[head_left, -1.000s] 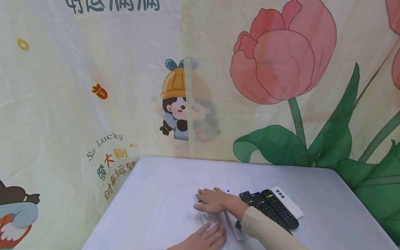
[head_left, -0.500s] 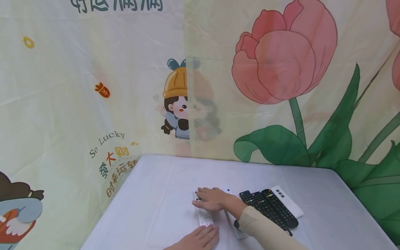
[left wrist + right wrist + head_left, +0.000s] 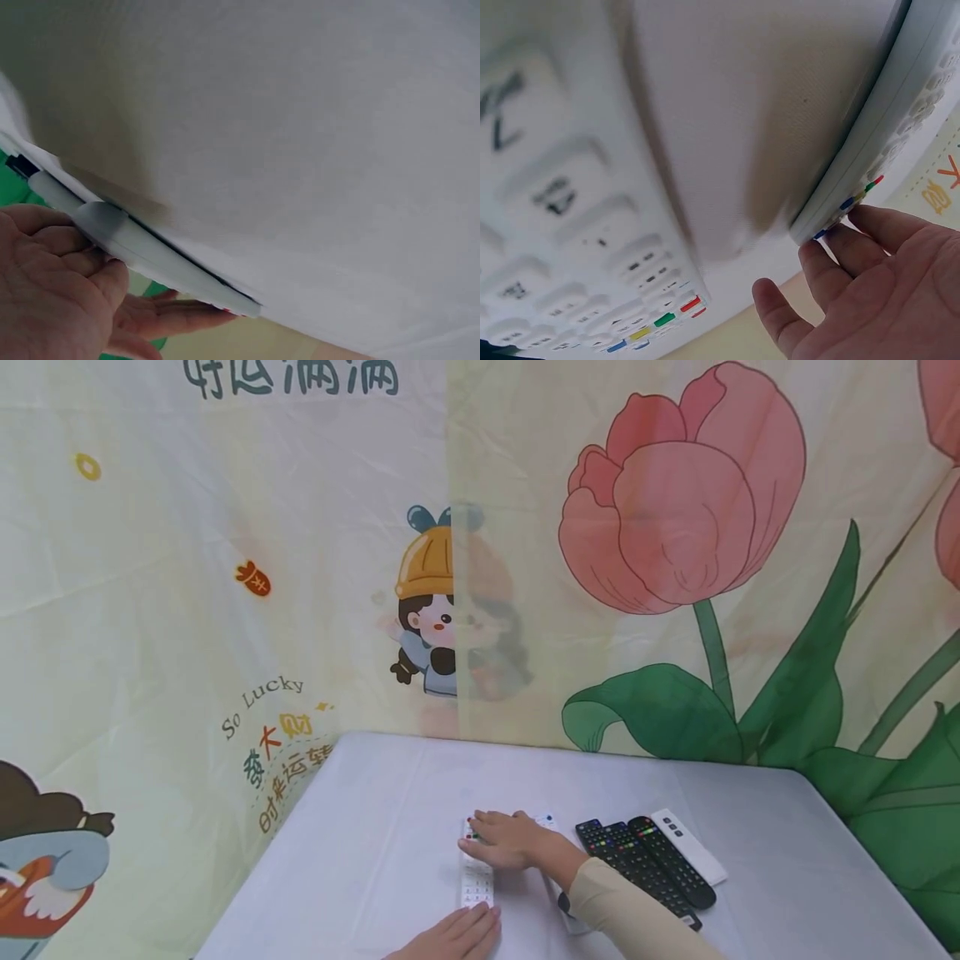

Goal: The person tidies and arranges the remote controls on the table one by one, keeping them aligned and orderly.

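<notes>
- Behind the white table (image 3: 397,827), a tulip-printed cloth (image 3: 675,527).
- Left hand (image 3: 452,935) against the near end of a white remote (image 3: 477,883), right hand (image 3: 504,841) over its far end; hands apart, neither clamped round it.
- Flat on the table, lengthwise from near to far.
- Probably light, stiff, smooth enough to slide; best taken by the long edges, clear of the buttons (image 3: 930,101).
- Just to its right, a second white remote (image 3: 577,217), partly hidden by the right sleeve (image 3: 630,910).
- Farther right, black remotes (image 3: 672,862) beside a few-buttoned white remote (image 3: 697,852).

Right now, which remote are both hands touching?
The leftmost white remote: left hand on near end, right hand on far end. No hand touches the other remotes.
</notes>
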### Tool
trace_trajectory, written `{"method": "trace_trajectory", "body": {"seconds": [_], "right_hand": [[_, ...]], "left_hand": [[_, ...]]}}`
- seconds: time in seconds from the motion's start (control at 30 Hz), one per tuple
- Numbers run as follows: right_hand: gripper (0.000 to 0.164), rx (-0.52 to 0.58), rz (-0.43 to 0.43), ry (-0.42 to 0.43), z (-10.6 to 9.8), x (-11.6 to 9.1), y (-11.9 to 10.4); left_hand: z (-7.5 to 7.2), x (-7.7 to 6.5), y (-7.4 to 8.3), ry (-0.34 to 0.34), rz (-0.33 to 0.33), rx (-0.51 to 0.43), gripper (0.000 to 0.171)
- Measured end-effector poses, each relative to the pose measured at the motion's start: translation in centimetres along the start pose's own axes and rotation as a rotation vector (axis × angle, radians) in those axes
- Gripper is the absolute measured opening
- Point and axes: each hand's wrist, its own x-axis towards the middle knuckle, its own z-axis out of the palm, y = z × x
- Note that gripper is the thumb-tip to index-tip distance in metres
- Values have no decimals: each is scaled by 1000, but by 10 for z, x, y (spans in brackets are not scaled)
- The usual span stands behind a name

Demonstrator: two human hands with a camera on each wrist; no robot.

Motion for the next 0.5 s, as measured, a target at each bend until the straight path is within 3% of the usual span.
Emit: {"method": "trace_trajectory", "body": {"seconds": [0.13,0.3,0.5], "right_hand": [[81,-7,-6,-1,1,1,-1],[82,-18,1,-7,3,2,0],[83,23,3,-7,2,4,1]], "left_hand": [[-4,-10,-7,-50,11,-78,63],[-10,-20,-15,-183,-8,-304,70],[-12,-28,-23,-191,-9,-296,70]]}}
